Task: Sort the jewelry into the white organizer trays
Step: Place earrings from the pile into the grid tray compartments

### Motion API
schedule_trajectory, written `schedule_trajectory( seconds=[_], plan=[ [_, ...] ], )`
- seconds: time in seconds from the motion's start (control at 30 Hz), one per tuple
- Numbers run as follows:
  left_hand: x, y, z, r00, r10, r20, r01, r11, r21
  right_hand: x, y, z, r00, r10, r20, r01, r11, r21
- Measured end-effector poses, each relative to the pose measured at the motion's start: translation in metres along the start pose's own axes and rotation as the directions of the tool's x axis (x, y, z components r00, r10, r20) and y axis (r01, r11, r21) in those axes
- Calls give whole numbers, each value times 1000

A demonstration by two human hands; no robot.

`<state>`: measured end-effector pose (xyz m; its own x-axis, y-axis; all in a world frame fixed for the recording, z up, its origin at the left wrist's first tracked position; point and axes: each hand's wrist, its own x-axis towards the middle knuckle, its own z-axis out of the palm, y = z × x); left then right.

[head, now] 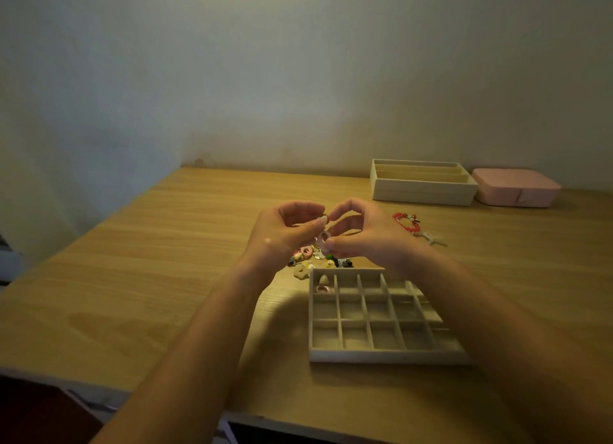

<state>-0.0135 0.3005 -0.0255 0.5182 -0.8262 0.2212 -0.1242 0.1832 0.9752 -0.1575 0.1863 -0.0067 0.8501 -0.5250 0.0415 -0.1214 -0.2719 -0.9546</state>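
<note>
Nearest us on the wooden surface (pixel 166 277), the gridded white tray (pixel 381 355) holds two pieces (pixel 322 284) in its far-left compartment, while above the jewelry pile (pixel 310 261) beyond it our right hand (pixel 368 241) pinches a pink ring (pixel 322 237) and our left hand (pixel 285 231) pinches a small piece (pixel 323 218) we cannot identify.

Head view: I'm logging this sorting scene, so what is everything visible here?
table: one, wooden, under everything
grid tray: one, white, near right
pieces: two, pale and pink, grid tray's far-left cell
long tray: one, white, far right by the wall
box: one, pink, right of long tray
jewelry pile: one, mixed colours, just beyond grid tray
bracelet: one, red, right of the hands
ring: one, pink, between the hands
left hand: fingers curled, hold unclear
right hand: pinches ring
</note>
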Motion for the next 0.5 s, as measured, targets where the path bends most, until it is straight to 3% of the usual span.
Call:
schedule_trajectory(
  seconds=[0.33, 0.5],
  plan=[
    [-13, 14, 8, 998, 62, -2, -60, 976, 209, -12, -16, 6, 985, -28, -169, 2, 988, -155],
    [-18, 14, 13, 995, 95, 10, -93, 942, 321, -14, -20, 9, 982, 157, -107, -162, 986, -43]
  ],
)
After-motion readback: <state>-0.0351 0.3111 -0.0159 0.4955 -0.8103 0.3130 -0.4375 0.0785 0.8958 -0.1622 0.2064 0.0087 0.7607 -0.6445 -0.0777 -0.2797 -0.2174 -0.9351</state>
